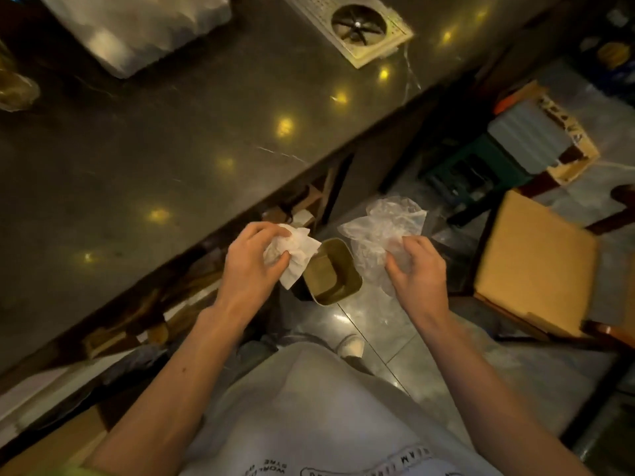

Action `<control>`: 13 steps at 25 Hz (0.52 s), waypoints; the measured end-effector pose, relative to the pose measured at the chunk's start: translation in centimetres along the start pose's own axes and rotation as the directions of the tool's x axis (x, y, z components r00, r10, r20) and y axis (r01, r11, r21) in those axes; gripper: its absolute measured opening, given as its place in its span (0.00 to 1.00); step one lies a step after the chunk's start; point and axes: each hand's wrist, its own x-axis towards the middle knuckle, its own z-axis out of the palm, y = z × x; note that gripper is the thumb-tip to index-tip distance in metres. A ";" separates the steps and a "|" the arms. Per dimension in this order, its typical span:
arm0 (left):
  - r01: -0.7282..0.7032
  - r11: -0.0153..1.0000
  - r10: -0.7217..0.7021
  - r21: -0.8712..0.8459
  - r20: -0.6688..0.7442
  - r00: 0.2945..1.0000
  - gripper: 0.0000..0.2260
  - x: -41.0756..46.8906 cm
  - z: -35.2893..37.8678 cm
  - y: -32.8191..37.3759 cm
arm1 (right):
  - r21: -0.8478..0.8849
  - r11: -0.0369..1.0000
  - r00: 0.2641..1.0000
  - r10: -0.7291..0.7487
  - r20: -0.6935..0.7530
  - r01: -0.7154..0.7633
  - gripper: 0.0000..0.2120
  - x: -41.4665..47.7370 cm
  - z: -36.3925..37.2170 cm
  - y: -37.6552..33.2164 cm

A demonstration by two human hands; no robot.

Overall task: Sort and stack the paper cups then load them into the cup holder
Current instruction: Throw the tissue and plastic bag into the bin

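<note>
My left hand (252, 261) grips a crumpled white paper napkin (298, 250) just past the dark counter's edge. My right hand (417, 269) holds a clear, crinkled plastic bag (381, 228). Both hands hover above a small olive-green bin (338, 274) that stands open on the tiled floor between them. No paper cups and no cup holder show clearly in this view.
A dark polished counter (171, 149) fills the left and top, with a plastic-wrapped bundle (137, 25) and a metal rinser plate (357, 27) on it. To the right stand a chair with a tan seat (536, 266), a green stool (481, 173) and a cardboard box (549, 132).
</note>
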 end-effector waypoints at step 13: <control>0.184 0.983 -0.182 0.003 0.150 0.972 0.13 1.1 13.7 2.3 | -0.093 0.979 0.962 0.196 0.188 -0.181 0.14 -1.4 -1.1 12.4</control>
